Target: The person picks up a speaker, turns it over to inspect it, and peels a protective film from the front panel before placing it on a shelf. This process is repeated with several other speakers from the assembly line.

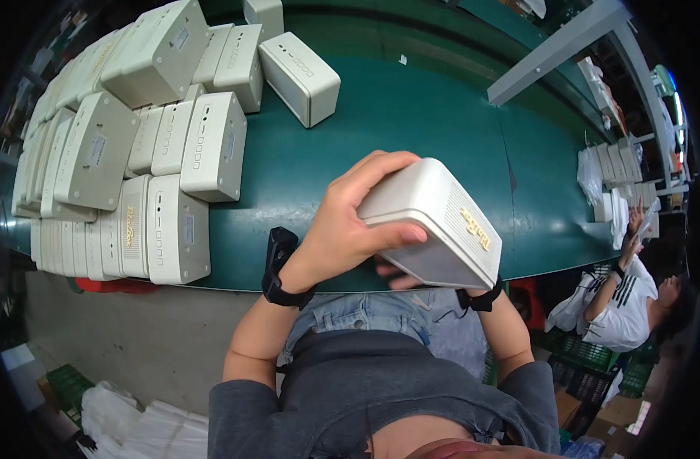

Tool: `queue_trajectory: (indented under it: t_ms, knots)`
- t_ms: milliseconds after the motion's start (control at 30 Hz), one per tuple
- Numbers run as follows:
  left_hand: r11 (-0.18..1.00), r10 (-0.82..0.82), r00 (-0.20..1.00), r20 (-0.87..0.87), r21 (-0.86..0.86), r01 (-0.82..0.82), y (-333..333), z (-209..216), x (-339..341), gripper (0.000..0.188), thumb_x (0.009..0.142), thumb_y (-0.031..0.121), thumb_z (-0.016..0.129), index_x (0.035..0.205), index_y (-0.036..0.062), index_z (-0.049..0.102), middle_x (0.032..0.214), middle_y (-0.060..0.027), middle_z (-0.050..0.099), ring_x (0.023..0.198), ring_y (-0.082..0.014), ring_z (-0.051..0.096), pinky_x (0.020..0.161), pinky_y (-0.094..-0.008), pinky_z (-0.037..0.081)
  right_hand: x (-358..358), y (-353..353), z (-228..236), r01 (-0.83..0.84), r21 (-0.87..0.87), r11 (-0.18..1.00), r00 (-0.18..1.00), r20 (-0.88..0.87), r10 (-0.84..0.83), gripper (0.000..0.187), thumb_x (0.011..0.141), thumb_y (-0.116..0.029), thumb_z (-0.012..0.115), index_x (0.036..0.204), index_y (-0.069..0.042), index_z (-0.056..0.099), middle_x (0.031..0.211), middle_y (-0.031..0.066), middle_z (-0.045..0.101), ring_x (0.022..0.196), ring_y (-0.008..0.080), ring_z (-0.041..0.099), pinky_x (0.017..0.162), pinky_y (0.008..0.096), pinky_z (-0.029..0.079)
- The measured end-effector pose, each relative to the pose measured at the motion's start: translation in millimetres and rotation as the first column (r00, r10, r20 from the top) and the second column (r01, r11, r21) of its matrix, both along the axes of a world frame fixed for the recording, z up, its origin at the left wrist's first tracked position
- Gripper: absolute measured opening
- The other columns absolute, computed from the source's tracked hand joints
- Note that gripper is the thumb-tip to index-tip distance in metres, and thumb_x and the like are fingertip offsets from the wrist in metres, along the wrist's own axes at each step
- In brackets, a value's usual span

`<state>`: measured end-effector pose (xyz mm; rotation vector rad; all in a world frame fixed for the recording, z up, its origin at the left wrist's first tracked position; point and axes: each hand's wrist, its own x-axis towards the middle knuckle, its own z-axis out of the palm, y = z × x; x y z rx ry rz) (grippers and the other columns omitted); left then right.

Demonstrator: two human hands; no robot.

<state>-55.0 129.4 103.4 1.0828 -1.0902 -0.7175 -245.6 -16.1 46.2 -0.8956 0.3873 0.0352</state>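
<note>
A cream-white box-shaped speaker (pixel 441 218), with a grille face and raised gold lettering, is tilted above the near edge of the green table. My left hand (pixel 357 210) is closed on its left end, thumb across the near side and fingers over the top. Most of my right hand (pixel 396 274) is hidden behind the speaker; only blurred fingertips show below its lower edge, so its grip is unclear. Black bands circle both wrists. Another speaker (pixel 300 76) like it stands alone farther back, its row of buttons facing up.
Stacked rows of matching speakers (pixel 170 145) fill the table's left side. A grey metal post (pixel 556 53) rises at the far right of the green table (pixel 434 107). To the right, a co-worker in a white shirt (pixel 621 306) handles something pale near more white boxes (pixel 617 164).
</note>
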Motion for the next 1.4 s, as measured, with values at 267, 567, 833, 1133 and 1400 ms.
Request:
queue_trajectory:
  t_ms: [267, 567, 833, 1133, 1400]
  knots:
    - [0.965, 0.259, 0.866, -0.429, 0.073, -0.252, 1.2, -33.0, -2.3, 0.057, 0.092, 0.045, 0.054, 0.123, -0.0019, 0.049, 0.112, -0.0101, 0.058, 0.104, -0.0143, 0.054, 0.089, -0.0275, 0.043, -15.1, -1.5, 63.6, 0.16, -0.187, 0.969, 0.976, 0.176, -0.128, 0.093, 0.08, -0.043, 0.066, 0.143, 0.006, 0.018, 0.145, 0.0216, 0.031, 0.135, 0.0279, 0.031, 0.109, 0.0386, 0.027]
    - [0.944, 0.328, 0.757, -0.565, 0.215, -0.249, -1.2, -32.9, -4.2, 0.065, 0.096, 0.055, 0.033, 0.129, 0.0, 0.042, 0.122, -0.0117, 0.054, 0.111, -0.0185, 0.053, 0.095, -0.0307, 0.042, -4.4, 27.8, 87.2, 0.204, -0.52, 0.829, 0.972, 0.212, -0.106, 0.099, 0.075, -0.027, 0.076, 0.143, 0.009, 0.014, 0.144, 0.0232, 0.031, 0.134, 0.0292, 0.033, 0.107, 0.0388, 0.029]
    - [0.927, 0.371, 0.841, -0.394, 0.107, -0.359, -1.0, -16.4, -12.3, 0.074, 0.093, 0.057, 0.039, 0.139, -0.0009, 0.032, 0.127, -0.0124, 0.049, 0.117, -0.0199, 0.048, 0.1, -0.0311, 0.037, -3.8, 28.9, 77.7, 0.317, -0.584, 0.747, 0.947, 0.232, -0.221, 0.101, 0.07, -0.035, 0.08, 0.141, 0.008, 0.022, 0.139, 0.0207, 0.039, 0.127, 0.0263, 0.043, 0.105, 0.0356, 0.032]
    - [0.918, 0.373, 0.907, -0.195, -0.062, -0.391, 9.0, -3.2, -22.8, 0.084, 0.078, 0.051, 0.069, 0.136, -0.0008, 0.038, 0.125, -0.012, 0.047, 0.115, -0.0208, 0.047, 0.098, -0.032, 0.036, -0.1, 12.2, 50.6, 0.424, -0.519, 0.742, 0.901, 0.328, -0.285, 0.089, 0.073, -0.033, 0.078, 0.138, 0.006, 0.031, 0.136, 0.0154, 0.045, 0.123, 0.021, 0.045, 0.103, 0.0318, 0.034]
    - [0.911, 0.403, 0.915, -0.016, -0.089, -0.403, 6.8, 0.2, -23.9, 0.08, 0.076, 0.046, 0.072, 0.132, -0.0022, 0.042, 0.118, -0.0111, 0.048, 0.11, -0.02, 0.049, 0.096, -0.0299, 0.037, -3.8, 7.3, 42.9, 0.444, -0.506, 0.74, 0.892, 0.33, -0.309, 0.088, 0.072, -0.037, 0.078, 0.137, 0.005, 0.036, 0.134, 0.0141, 0.047, 0.122, 0.0199, 0.046, 0.103, 0.0315, 0.034]
